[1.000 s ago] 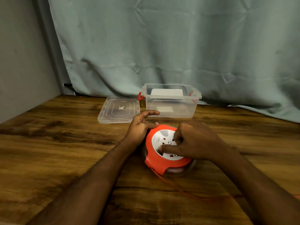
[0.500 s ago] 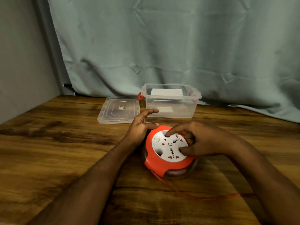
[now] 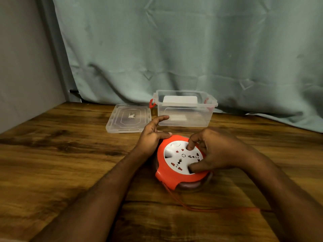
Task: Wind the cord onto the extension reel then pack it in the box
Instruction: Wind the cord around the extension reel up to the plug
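The orange extension reel with its white socket face lies flat on the wooden table. My left hand braces the reel's left rim, index finger raised. My right hand presses fingertips and thumb into the white socket disc. A thin orange cord runs out from the reel's front and trails right across the table, passing under my right forearm. The clear plastic box with red latches stands open behind the reel.
The box's clear lid lies flat to the left of the box. A pale green curtain hangs behind the table and a grey wall closes the left side.
My right hand has turned the white socket disc, its fingers shifting round the face. The loose cord on the table has shortened and straightened. My left hand has stayed on the rim.
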Motion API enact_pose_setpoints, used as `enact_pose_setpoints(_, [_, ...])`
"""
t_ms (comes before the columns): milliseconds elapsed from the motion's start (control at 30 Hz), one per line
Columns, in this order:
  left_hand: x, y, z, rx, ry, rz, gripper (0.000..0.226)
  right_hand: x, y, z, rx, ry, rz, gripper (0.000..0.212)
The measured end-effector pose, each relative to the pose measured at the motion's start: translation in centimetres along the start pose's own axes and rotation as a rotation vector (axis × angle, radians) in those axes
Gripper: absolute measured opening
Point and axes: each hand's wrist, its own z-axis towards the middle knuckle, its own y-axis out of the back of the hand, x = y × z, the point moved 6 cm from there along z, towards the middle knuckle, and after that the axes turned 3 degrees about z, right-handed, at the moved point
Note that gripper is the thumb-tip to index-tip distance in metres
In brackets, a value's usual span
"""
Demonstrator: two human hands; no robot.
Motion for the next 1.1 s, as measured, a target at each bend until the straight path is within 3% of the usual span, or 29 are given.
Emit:
enact_pose_setpoints(100, [-0.2,0.0,-0.2,-0.016,0.005,0.008,0.057,0.6,-0.3,0.2,-0.022,0.014,-0.055,0.052])
enact_pose_setpoints(267, [-0.3,-0.1,-0.2,-0.018,0.006,0.013,0.054,0.8,-0.6,0.4,-0.042,0.035,-0.035,0.063])
enact_pose_setpoints(633, [-0.9,-0.8,-0.8,0.049,0.002,0.017,0.032,1.2,-1.0,0.5,-0.071,0.139,0.036,0.062])
enact_pose_setpoints(800, [-0.9,-0.6,-0.7,0.042,-0.006,0.025,0.031,-0.2,0.0,0.4,0.041,0.064,0.231,0.010])
enact_pose_setpoints(900, [-1.0,-0.8,-0.8,0.058,-0.032,0.039,0.026,-0.9,-0.1,0.1,0.111,0.068,0.253,0.037])
enact_pose_setpoints(1100, [-0.8,-1.1,-0.8,0.115,-0.060,0.080,0.028,-0.6,-0.2,-0.2,0.155,0.114,0.234,0.056])
